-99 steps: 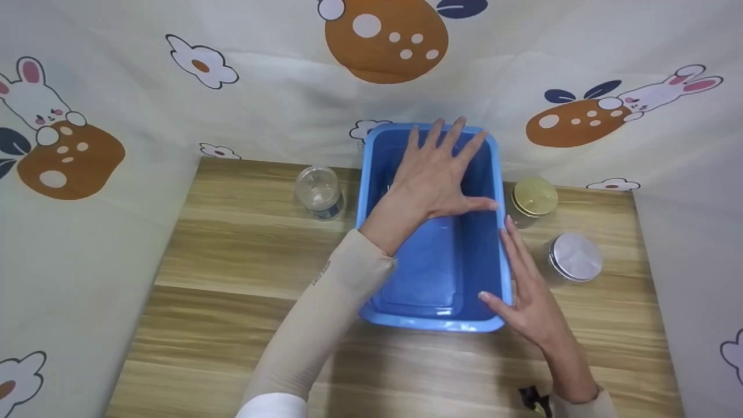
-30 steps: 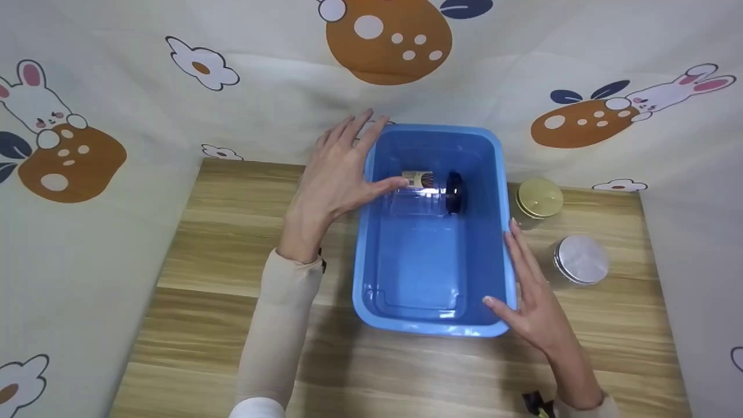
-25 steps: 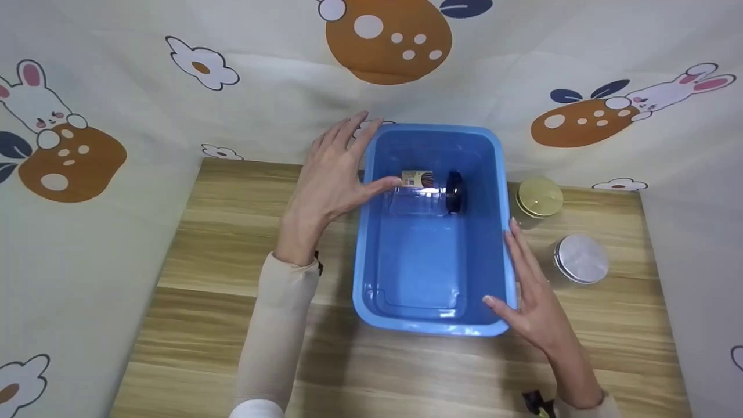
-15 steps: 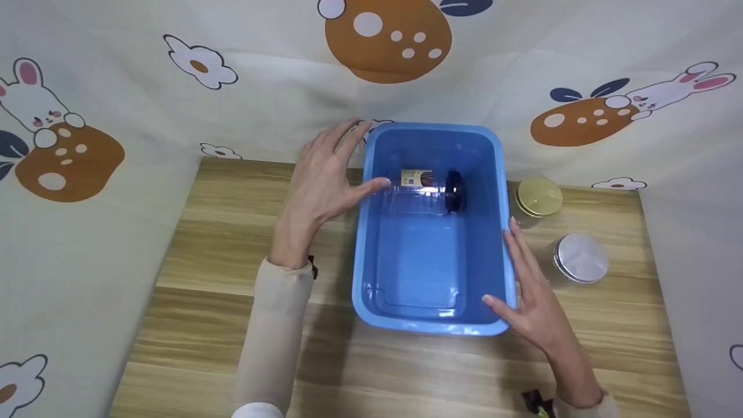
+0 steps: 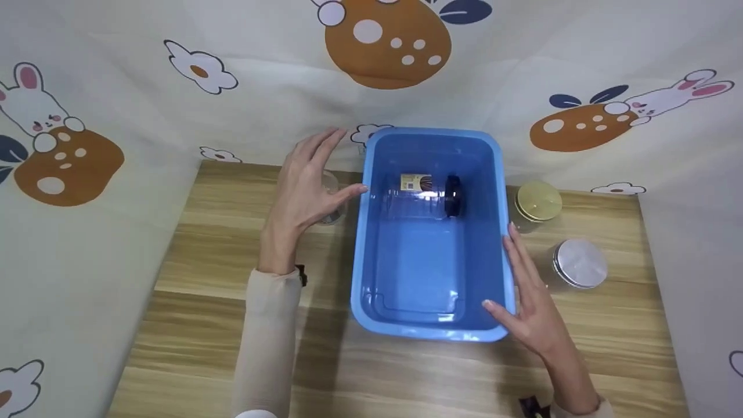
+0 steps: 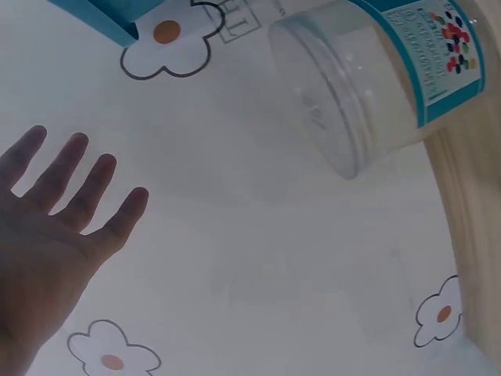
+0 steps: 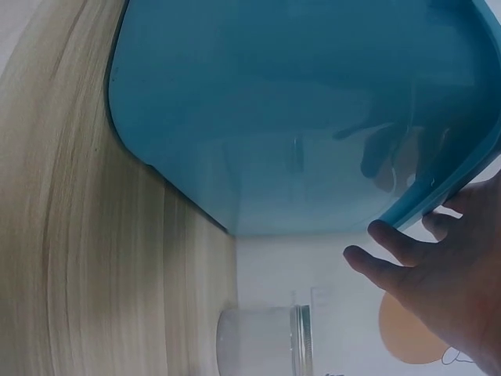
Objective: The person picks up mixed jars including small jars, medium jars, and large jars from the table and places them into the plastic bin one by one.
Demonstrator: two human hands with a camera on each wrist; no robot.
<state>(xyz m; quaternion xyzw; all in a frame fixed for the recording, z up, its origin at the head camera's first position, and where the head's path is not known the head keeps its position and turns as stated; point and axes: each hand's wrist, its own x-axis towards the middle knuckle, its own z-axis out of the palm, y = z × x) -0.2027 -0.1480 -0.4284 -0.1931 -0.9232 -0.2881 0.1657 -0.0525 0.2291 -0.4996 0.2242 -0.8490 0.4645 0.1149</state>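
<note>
A blue plastic tub (image 5: 357,273) stands on the wooden table. Inside it, near the far end, a clear jar (image 5: 415,204) with a dark lid and yellowish label lies on its side. To the tub's left, my left hand (image 5: 302,186) is spread above and beside a clear jar (image 5: 331,218), partly hiding it. The left wrist view shows that jar (image 6: 383,78) upright, with a teal label, apart from the visible fingers. My right hand (image 5: 534,307) rests on the tub's right rim, thumb over the edge, extended fingers along the outside.
Right of the tub stand a jar with a gold lid (image 5: 539,201) and a jar with a silver lid (image 5: 581,263). A printed cloth (image 5: 278,104) hangs behind and at both sides of the table (image 5: 215,261).
My left hand, first over the inside of the tub, has moved left past the rim to the jar beside it. The jar lying in the tub has come into sight. The right hand stays on the rim.
</note>
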